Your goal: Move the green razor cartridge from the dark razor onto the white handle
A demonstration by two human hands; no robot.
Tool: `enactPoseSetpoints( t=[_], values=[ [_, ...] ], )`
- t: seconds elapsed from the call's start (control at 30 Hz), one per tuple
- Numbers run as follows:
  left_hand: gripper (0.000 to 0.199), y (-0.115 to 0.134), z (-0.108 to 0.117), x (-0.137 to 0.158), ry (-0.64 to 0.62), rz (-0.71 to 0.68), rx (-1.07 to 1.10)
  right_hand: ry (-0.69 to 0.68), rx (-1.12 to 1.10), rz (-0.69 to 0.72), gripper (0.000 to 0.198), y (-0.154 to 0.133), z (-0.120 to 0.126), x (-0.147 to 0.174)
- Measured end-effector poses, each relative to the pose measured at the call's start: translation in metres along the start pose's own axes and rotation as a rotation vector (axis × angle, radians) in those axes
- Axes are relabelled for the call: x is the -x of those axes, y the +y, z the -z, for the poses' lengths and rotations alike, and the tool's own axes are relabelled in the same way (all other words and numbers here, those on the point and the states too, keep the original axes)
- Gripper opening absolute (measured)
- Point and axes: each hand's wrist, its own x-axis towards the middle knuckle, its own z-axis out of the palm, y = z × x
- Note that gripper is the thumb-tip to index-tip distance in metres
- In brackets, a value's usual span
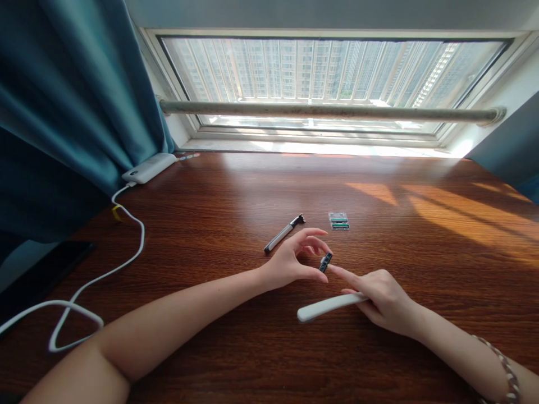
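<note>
Left hand [295, 259] pinched a small dark razor cartridge [325, 262] above the glossy wood-grain desk [210, 224], right hand [381, 297] gripped a smooth white handle [326, 306], forefinger touching the cartridge, slim second razor [283, 234] and clear blade pack [338, 220] lay beyond, open desk all round.

Bench [202, 224]: dark wood grain, sunlit at far right corner. White power bank [149, 168] at far left corner; its white cable [90, 283] loops along left edge. Black tablet [40, 275] at left edge. Teal curtain [71, 95] hangs over far left. Window [328, 73] w/ rail [332, 110] behind far edge.
</note>
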Motion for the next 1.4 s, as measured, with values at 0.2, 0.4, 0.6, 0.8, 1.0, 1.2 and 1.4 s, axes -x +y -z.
enactPoseSetpoints(
  t=[0.2,0.4,0.6,0.8,1.0,1.2,1.4],
  values=[
    [0.072,0.0,0.0,0.001,-0.007,-0.004,-0.022,0.016,-0.007,0.02,0.051,-0.002,0.002,0.0],
    [0.072,0.0,-0.001,0.001,-0.009,-0.019,-0.037,0.008,0.003,0.025,0.05,-0.003,0.002,-0.001],
    [0.073,0.0,-0.001,0.001,-0.003,-0.025,-0.05,-0.002,-0.003,0.027,0.05,-0.003,0.002,-0.001],
    [0.072,0.002,-0.001,0.001,-0.014,-0.033,-0.057,-0.027,0.014,0.027,0.05,-0.002,0.001,-0.001],
    [0.073,0.002,-0.001,0.001,-0.001,-0.039,-0.055,-0.037,0.029,0.022,0.052,-0.002,-0.001,0.001],
    [0.072,-0.002,0.002,0.001,0.118,-0.09,-0.044,0.261,-0.005,-0.196,0.036,0.008,0.007,0.008],
    [0.073,-0.003,0.004,0.003,0.213,-0.142,-0.091,0.351,0.084,-0.207,0.026,0.016,0.012,0.007]
  ],
)
